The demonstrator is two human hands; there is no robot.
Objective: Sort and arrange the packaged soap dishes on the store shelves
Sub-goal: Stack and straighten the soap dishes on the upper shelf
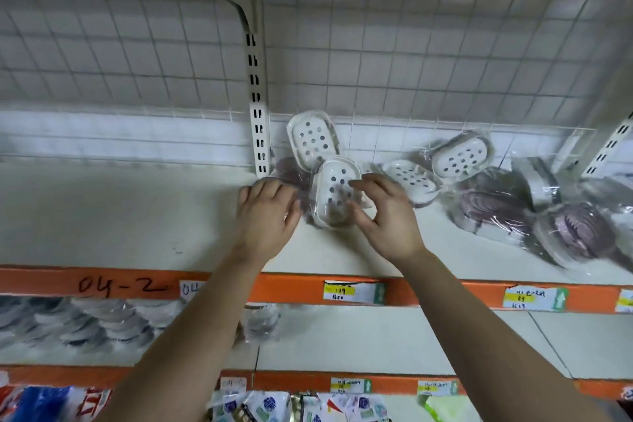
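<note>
Both forearms reach up to the shelf (137,216). The left hand (267,216), fingers loosely curled, sits just beside a wrapped white soap dish (334,195) standing tilted. The right hand (387,216), fingers spread, brackets the dish's right edge; I cannot tell whether it pinches.

A shop: orange-edged shelves (102,212) carrying yellow price labels (354,292).

Cream shelf (102,216), orange front edge (291,288) marked "04-2", price labels (352,292) stuck on. Centre: one white soap dish (335,195), wrapped, standing tilted. Behind and to its right, more wrapped white dishes (409,176), one leaning on the back grid (445,79). Far right: wrapped purple dishes (575,233), overlapping.
</note>
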